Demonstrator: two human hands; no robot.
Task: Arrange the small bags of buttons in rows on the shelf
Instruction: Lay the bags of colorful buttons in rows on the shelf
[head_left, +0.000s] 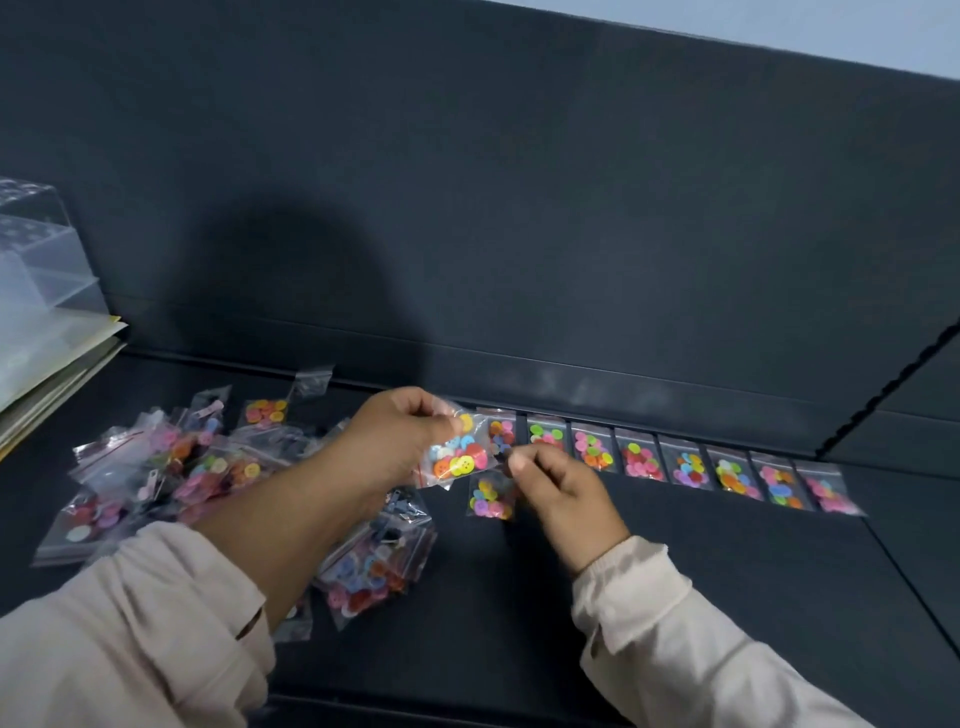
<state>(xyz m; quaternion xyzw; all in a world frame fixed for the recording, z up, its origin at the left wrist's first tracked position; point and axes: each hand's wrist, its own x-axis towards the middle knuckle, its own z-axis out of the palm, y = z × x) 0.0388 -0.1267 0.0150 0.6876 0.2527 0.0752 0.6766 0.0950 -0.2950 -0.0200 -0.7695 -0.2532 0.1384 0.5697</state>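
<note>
My left hand (400, 441) pinches the top of a small clear bag of coloured buttons (457, 457) and holds it above the dark shelf (675, 571). My right hand (558, 488) has its fingertips closed on the bag's right edge. A row of several button bags (691, 465) lies along the back of the shelf, running to the right. One more bag (491, 499) lies in front of that row's left end, just under my hands. A loose pile of button bags (197, 467) sits at the left, partly hidden by my left forearm.
A clear plastic box (36, 270) and a stack of papers or folders (57, 374) stand at the far left. The dark back wall (519, 208) rises behind the shelf. A notched upright strip (893, 384) runs at the right.
</note>
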